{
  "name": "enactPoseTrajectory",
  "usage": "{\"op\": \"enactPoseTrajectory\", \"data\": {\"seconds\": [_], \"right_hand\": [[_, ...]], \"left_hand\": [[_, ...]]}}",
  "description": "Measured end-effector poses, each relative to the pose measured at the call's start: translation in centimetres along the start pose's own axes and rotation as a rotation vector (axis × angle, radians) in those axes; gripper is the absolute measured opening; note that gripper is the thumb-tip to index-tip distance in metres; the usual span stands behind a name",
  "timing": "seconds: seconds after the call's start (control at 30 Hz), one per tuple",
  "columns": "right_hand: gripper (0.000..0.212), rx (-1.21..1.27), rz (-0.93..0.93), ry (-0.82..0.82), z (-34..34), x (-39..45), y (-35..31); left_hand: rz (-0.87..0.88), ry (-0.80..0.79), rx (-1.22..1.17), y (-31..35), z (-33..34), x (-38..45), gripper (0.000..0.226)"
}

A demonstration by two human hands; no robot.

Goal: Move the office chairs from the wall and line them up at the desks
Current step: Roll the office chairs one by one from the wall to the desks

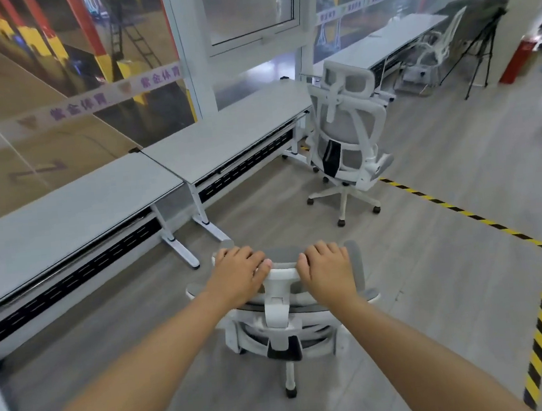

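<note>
A white and grey mesh office chair [282, 323] stands right below me on the floor, seen from behind and above. My left hand [238, 276] grips the left end of its headrest, and my right hand [327, 271] grips the right end. A second white office chair [344, 138] stands further ahead, its back toward me, at the right end of the middle desk [223, 133]. A long grey desk [55, 213] runs along the glass wall on the left. A third white chair [436, 47] sits at the far desk [389, 36].
Yellow and black floor tape [539, 328] marks a corner on the right. The desks' white legs [180, 244] stick out onto the floor ahead of the chair. A tripod [476, 53] and a red post [517, 59] stand at the far right. Grey floor lies open between the chairs.
</note>
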State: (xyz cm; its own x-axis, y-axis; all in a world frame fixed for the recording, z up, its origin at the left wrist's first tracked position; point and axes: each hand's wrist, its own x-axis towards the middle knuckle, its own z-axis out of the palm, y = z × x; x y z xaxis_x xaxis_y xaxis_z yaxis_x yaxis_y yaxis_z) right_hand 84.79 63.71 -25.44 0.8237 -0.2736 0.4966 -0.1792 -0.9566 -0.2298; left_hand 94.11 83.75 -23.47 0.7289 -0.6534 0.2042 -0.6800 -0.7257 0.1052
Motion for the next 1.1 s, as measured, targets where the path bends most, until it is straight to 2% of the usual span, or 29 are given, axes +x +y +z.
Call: {"op": "enactPoseTrajectory", "data": {"seconds": [0.13,0.4,0.67,0.73,0.83,0.97,1.1], "right_hand": [[0.034,-0.025,0.034,-0.019,3.7,5.8,0.4],[0.034,-0.061,0.141,0.046,10.9,18.0,0.3],[0.045,-0.141,0.310,-0.114,16.1,27.9,-3.3],[0.036,-0.210,0.271,-0.222,17.3,29.7,-4.1],[0.004,-0.233,0.210,-0.280,18.4,31.8,-5.0],[0.007,-0.161,0.244,-0.161,18.7,34.0,-6.3],[0.038,-0.070,0.354,-0.302,19.1,35.4,-6.6]], "left_hand": [[0.022,0.030,0.008,-3.6,1.4,6.4,0.054],[0.129,0.059,-0.011,-11.6,3.8,20.9,0.050],[0.282,0.009,-0.099,-20.7,5.1,33.1,0.051],[0.314,0.009,-0.087,-22.6,5.4,35.6,0.050],[0.334,0.026,-0.101,-25.1,6.0,38.5,0.047],[0.331,0.056,-0.098,-27.1,5.9,41.1,0.048],[0.334,0.045,-0.121,-27.5,5.6,41.8,0.048]]}}
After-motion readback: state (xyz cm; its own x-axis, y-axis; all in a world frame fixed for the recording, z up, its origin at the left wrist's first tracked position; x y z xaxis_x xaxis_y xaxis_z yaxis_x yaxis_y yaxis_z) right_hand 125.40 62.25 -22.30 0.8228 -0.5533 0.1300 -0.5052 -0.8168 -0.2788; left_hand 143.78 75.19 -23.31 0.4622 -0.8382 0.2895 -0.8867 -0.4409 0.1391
